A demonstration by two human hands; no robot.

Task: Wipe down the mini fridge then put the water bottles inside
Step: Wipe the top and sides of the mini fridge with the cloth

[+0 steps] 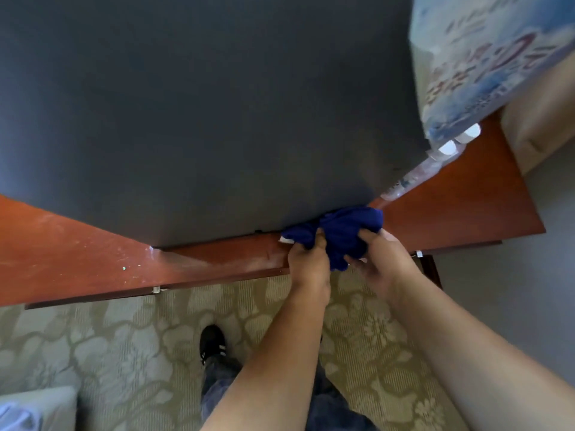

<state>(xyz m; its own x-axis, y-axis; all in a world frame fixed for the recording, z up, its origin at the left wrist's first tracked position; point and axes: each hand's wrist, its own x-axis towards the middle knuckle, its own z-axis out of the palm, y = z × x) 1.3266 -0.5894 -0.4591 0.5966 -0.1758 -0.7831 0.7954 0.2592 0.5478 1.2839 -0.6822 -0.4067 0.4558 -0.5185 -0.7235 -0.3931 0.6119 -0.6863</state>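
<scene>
The dark grey top of the mini fridge (pixel 202 119) fills most of the head view. A bunched blue cloth (pixel 339 231) lies at its near right corner, over the wooden edge. My left hand (pixel 308 259) grips the cloth's left part with curled fingers. My right hand (pixel 382 262) holds the cloth's right side. A shrink-wrapped pack of water bottles (pixel 485 63) with blue and red print stands to the right of the fridge; white bottle caps (pixel 460 140) show at its lower end.
The fridge stands on a reddish-brown wooden cabinet top (pixel 77 259), whose front edge runs across the view. Patterned beige carpet (pixel 124 353) lies below, with my shoe (pixel 213 342) on it. A pale cushion (pixel 37 409) sits at the bottom left.
</scene>
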